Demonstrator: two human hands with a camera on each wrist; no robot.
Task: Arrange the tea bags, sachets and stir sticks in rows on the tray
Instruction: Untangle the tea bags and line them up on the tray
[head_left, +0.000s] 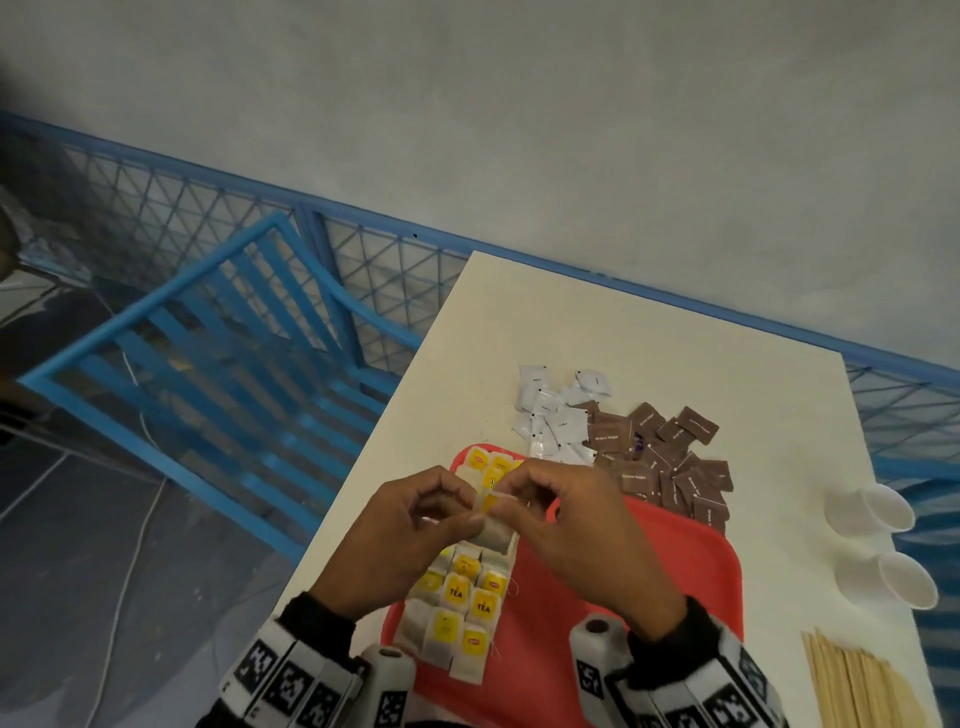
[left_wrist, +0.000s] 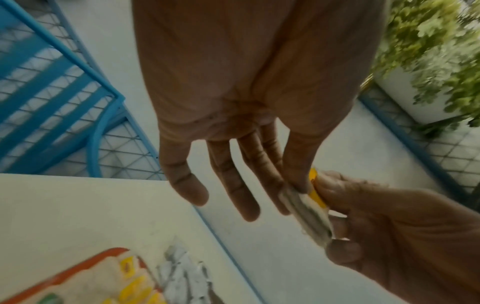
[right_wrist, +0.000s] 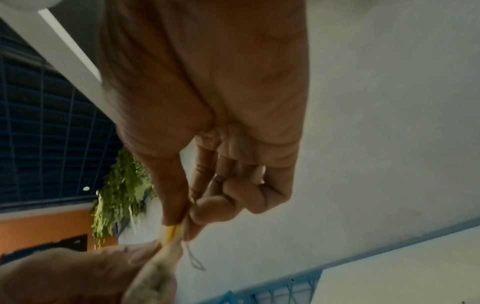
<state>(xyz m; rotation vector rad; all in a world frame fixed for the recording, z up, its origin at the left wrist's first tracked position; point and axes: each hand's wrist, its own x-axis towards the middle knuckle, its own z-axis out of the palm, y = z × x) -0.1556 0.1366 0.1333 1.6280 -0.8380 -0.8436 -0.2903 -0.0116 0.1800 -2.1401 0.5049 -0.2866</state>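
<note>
Both hands meet above the left part of the red tray (head_left: 623, 597) and hold a small stack of tea bags (head_left: 493, 535) with yellow tags. My left hand (head_left: 457, 514) pinches the stack (left_wrist: 309, 214) between thumb and a fingertip, the other fingers (left_wrist: 233, 185) straight. My right hand (head_left: 511, 501) grips its tag end (right_wrist: 171, 232), fingers curled. Several tea bags (head_left: 462, 608) lie in rows along the tray's left side. White sachets (head_left: 556, 415) and brown sachets (head_left: 670, 462) lie heaped beyond the tray. Wooden stir sticks (head_left: 857, 686) lie at the near right.
Two white paper cups (head_left: 883, 512) lie on their sides at the table's right edge (head_left: 857, 415). A blue chair (head_left: 208, 338) and a blue mesh fence (head_left: 389, 270) stand left of and behind the white table. The tray's right part shows bare red.
</note>
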